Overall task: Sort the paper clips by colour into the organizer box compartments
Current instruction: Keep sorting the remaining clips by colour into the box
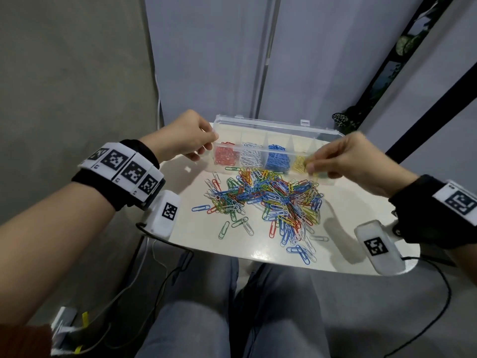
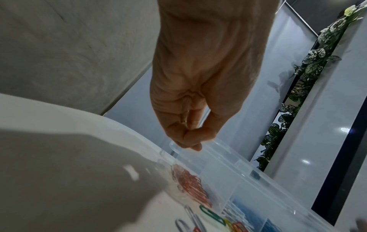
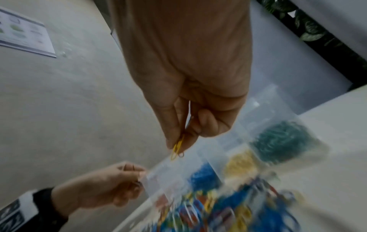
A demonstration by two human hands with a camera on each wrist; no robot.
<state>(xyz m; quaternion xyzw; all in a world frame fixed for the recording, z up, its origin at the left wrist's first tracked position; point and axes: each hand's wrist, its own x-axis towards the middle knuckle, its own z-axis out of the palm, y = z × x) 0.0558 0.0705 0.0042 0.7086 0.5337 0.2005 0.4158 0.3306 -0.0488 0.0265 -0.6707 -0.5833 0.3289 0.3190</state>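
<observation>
Partly sorted: organizer box (image 1: 278, 140) compartments hold red, white, blue, yellow, green. Large mixed pile (image 1: 268, 200) remains on worktop (image 1: 348, 215). Right hand (image 1: 343, 161) grip pinching yellow clips (image 3: 177, 149); left hand (image 1: 185, 136) grip pinching box's left end.

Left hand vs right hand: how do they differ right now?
The left hand grips the organizer box at its left end, by the red compartment; the right hand is over the yellow compartment. The left hand's fingers curl round the box's edge; the right hand pinches yellow paper clips between thumb and fingertips. Both wear marker-tagged wristbands.
</observation>
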